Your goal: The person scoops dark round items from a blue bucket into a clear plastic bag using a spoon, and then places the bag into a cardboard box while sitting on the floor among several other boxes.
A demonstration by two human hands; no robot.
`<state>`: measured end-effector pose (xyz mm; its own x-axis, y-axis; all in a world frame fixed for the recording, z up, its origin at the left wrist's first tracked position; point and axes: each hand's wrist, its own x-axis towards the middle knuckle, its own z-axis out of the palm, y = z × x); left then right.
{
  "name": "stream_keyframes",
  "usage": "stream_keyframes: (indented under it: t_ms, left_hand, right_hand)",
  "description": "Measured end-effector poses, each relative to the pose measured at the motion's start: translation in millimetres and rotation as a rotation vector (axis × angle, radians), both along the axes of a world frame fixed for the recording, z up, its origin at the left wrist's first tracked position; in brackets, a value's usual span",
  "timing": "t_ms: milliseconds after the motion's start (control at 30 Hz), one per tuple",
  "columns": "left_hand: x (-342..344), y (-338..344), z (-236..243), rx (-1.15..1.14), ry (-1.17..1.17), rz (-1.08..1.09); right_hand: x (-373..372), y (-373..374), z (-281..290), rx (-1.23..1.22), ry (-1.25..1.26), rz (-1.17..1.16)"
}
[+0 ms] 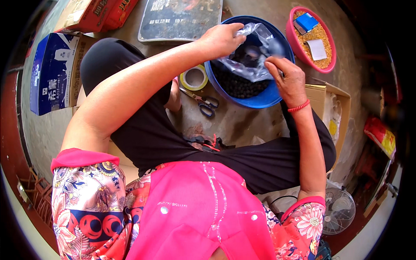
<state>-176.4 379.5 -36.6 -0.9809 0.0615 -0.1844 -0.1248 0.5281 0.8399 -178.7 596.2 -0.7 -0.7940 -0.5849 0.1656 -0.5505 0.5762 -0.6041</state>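
Note:
A clear plastic bag [246,71] is stretched between my two hands over a blue basin [260,102], its mouth spread wide. My left hand [222,41] is closed on the bag's upper left edge, fingers bent over the film. On the opposite side, my right hand [287,79] pinches the bag's edge between thumb and fingers. Small dark round pieces, like dried berries or beans [242,89], lie in the basin beneath the bag. Dark contents also show through the bag's opening; whether they are inside it or below it, I cannot tell.
Scissors [203,104] and a tape roll [193,79] lie left of the basin. At the far right stands a pink basin [291,37] of yellow kernels. An open cardboard box [344,108] stands right; a blue box [52,73] stands left. A flat dark case [182,21] lies ahead.

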Motion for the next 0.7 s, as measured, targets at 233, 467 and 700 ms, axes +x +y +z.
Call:
stream_keyframes:
  t_ms: [233, 467, 700]
  left_hand:
    - [14.0, 7.3, 6.1, -0.204, 0.374, -0.103]
    - [22.6, 10.3, 1.5, -0.33, 0.297, -0.313]
    - [26.3, 10.1, 0.7, -0.376, 0.281, -0.274]
  right_hand:
    - [-14.1, 24.8, 34.2, -0.102, 0.011, -0.247]
    - [-11.2, 40.7, 57.7, -0.242, -0.326, -0.228]
    - [-22.7, 56.8, 38.2, -0.029, -0.026, -0.208]
